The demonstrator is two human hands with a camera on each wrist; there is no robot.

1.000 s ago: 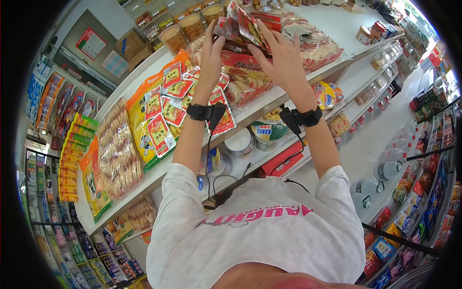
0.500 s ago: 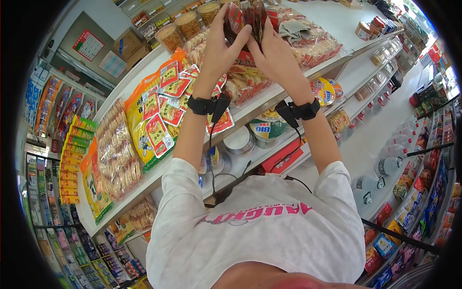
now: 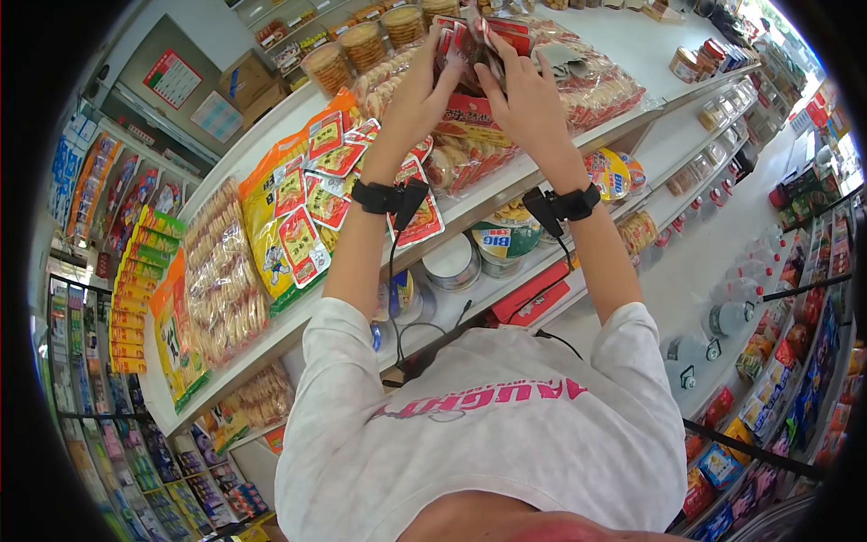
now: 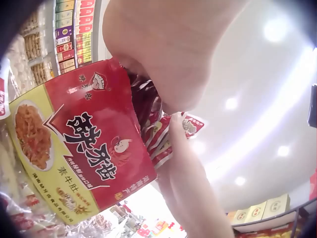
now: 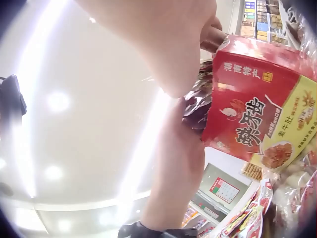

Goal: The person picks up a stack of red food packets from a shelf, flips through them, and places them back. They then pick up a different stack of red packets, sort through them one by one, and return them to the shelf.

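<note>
In the head view, several red and dark foil snack packets [image 3: 454, 43] stand bunched together between the two hands. My left hand [image 3: 417, 101] grips them from the left, thumb on the near side. From the right, my right hand [image 3: 526, 101] holds the bunch, its fingers bent over the packets. Just below is an open-topped red and yellow cardboard box [image 3: 471, 116], the packets at its torn upper edge. The left wrist view shows the box front [image 4: 89, 148] large, with shiny packets [image 4: 158, 131] sticking out beside it. Finger ends are partly hidden behind the packets.
Loose red-white snack packets [image 3: 330, 163] lie on a yellow bag [image 3: 262, 194] left of the box. Bagged crackers [image 3: 596, 99] surround the box, with a grey crumpled piece [image 3: 564, 61] on top. Round biscuit tubs [image 3: 361, 50] stand behind. The white counter edge [image 3: 488, 194] runs below the forearms.
Packets that fanned out tilted above the box a second ago were pressed together between the hands, then loosened slightly. The hands came closer together and now sit a little further apart.
</note>
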